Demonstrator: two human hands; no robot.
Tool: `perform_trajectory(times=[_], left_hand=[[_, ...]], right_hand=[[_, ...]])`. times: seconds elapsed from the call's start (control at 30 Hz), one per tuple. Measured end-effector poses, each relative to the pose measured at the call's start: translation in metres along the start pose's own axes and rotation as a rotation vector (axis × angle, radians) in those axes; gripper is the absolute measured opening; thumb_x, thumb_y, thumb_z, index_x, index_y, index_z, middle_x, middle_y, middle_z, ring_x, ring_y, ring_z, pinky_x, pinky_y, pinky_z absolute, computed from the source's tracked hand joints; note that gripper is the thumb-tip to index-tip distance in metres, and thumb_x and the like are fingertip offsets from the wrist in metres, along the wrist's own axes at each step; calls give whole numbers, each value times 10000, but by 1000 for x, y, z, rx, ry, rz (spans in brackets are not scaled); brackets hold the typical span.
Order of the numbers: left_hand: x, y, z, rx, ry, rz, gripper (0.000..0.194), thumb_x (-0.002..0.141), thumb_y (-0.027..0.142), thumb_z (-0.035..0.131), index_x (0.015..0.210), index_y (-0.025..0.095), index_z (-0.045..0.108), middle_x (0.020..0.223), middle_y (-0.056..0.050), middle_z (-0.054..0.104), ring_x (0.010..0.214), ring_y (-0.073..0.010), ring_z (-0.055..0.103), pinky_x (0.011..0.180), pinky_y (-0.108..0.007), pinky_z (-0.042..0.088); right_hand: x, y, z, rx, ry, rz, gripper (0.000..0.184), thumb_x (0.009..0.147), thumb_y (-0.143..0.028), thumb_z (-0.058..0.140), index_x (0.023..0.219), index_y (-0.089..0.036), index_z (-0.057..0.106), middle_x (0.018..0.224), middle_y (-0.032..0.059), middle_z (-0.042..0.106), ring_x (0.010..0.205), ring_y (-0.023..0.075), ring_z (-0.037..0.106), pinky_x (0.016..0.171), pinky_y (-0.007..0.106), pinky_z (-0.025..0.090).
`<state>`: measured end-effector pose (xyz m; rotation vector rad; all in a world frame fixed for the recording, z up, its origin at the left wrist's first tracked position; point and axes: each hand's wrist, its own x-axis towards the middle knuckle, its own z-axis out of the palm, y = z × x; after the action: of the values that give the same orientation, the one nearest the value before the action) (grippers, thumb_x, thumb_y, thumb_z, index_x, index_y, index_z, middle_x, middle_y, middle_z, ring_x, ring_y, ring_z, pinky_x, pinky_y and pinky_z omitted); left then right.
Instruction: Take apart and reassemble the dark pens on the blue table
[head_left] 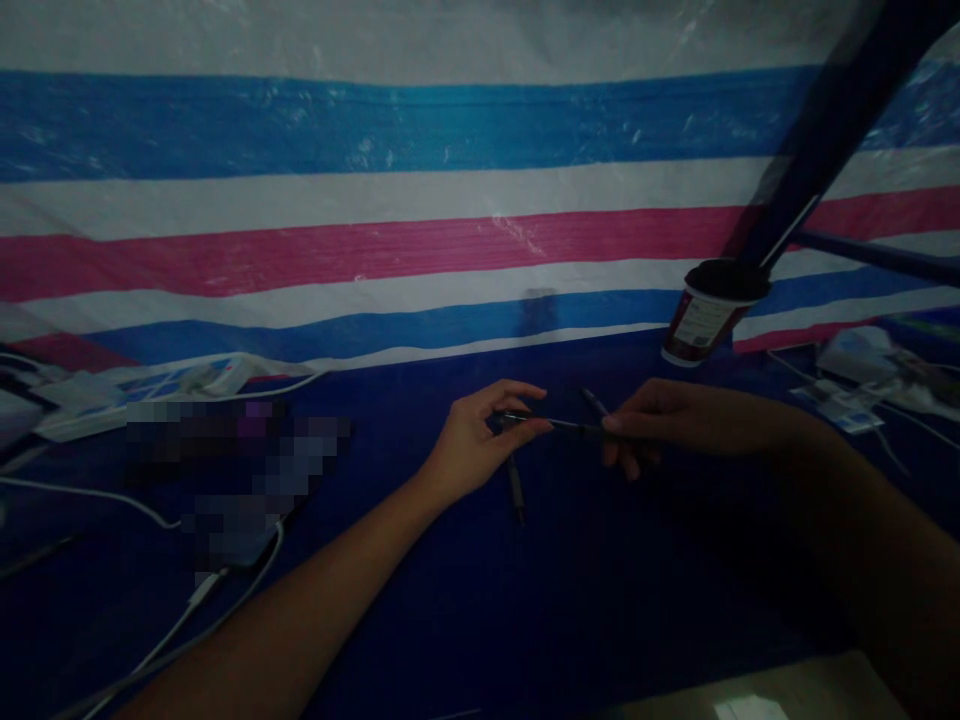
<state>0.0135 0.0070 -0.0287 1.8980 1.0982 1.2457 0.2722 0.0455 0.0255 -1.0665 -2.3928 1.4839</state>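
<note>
My left hand (480, 438) and my right hand (660, 425) meet over a dark blue surface (600, 590). Between them lies a thin dark pen part (551, 423), gripped at one end by my left fingers and at the other by my right fingertips. A second dark pen part (516, 490) lies on the surface below my left hand. A third dark piece (595, 403) sits just behind my right fingers, partly hidden by them. The dim light hides fine detail.
A paper cup (712, 312) with a dark top stands at the back right against a striped tarpaulin wall (375, 240). White cables (225, 610) and a pixelated patch lie at left. Papers and a white device (855, 355) lie at right.
</note>
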Motion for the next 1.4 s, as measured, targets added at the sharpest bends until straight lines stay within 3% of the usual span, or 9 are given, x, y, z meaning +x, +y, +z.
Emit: perform_trajectory(times=[0.13,0.23,0.37,0.57,0.7,0.8,1.0,1.23,1.4], left_hand=[[0,1,4,-150,-114,-160,305,713,323,856,844,197,611,749,17,687,639,-122,621,587,-244,456],[0,3,7,-193,-106,-190,289,694,308,855,784,196,604,706,30,645,595,-103,568,539,-231,408],[2,3,10,-259,-45,-222,349,710,353,846,919,201,612,629,52,606,536,-99,522,508,-237,368],[0,6,19,-310,25,-235,518,752,361,822,1160,200,546,707,44,636,605,-119,591,564,-258,428],[-2,8,23,-310,19,-249,585,758,353,817,1232,200,511,748,29,672,661,-140,638,615,-276,465],[-2,3,21,-255,50,-199,446,854,359,717,1218,196,518,798,2,705,733,-160,673,671,-298,490],[4,-11,9,-20,239,-113,157,965,302,564,1075,196,599,830,-21,706,799,-159,663,772,-317,510],[5,-20,5,73,229,-136,172,949,331,586,1046,194,623,832,-13,698,776,-158,650,733,-303,491],[6,-20,3,128,224,-151,189,935,370,596,1012,208,655,819,-3,683,752,-161,637,692,-293,475]], right_hand=[[3,-2,5,-38,186,-131,456,898,-520,674,1215,-194,711,840,34,734,699,160,637,598,271,450],[11,-2,17,11,158,-167,490,882,-444,717,1297,-204,616,830,10,711,676,144,614,577,258,440],[18,-3,35,121,114,-218,513,903,-371,711,1354,-225,514,817,-18,684,686,136,619,594,252,458],[21,-3,45,91,232,-314,668,899,-317,725,1491,-277,417,844,-27,652,728,139,633,616,252,475],[21,-5,44,55,228,-274,697,857,-271,765,1479,-281,450,751,-53,627,643,128,612,567,242,466],[23,-5,44,182,281,-237,703,806,-287,809,1407,-237,448,724,-52,646,611,144,639,552,260,494],[26,-3,42,264,333,-242,622,763,-277,822,1249,-240,436,701,-48,661,567,161,659,540,294,526],[27,-3,41,303,341,-235,483,806,-237,761,1178,-258,453,636,-72,651,485,153,640,454,254,500],[35,1,40,478,408,-190,580,735,-283,842,1177,-260,467,632,-75,639,491,180,666,442,304,581]])
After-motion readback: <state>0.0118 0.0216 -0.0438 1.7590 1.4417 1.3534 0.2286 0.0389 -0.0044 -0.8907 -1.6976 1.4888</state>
